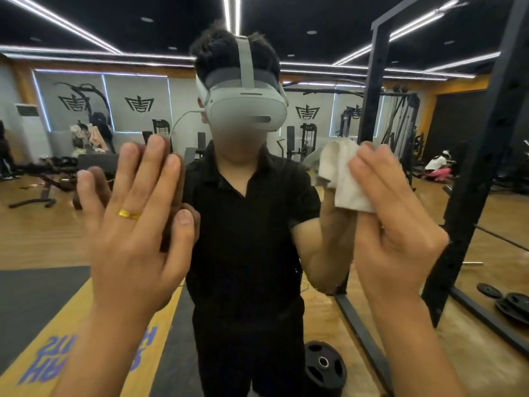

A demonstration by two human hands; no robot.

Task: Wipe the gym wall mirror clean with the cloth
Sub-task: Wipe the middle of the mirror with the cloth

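The wall mirror (pixel 257 224) fills the view and shows my own reflection in a black shirt. My left hand (pixel 134 222), with a gold ring, lies flat against the glass, fingers straight and spread. My right hand (pixel 392 224) presses a crumpled white cloth (pixel 340 173) onto the mirror at head height, the fingers straight over it. The cloth's lower edge is hidden behind my fingers.
A black squat rack (pixel 469 196) stands at the right, close to the mirror. Weight plates (pixel 512 305) lie on the wooden floor beside it, and another plate (pixel 323 365) shows low in the reflection. Gym machines and a crouching person (pixel 438 167) appear reflected far behind.
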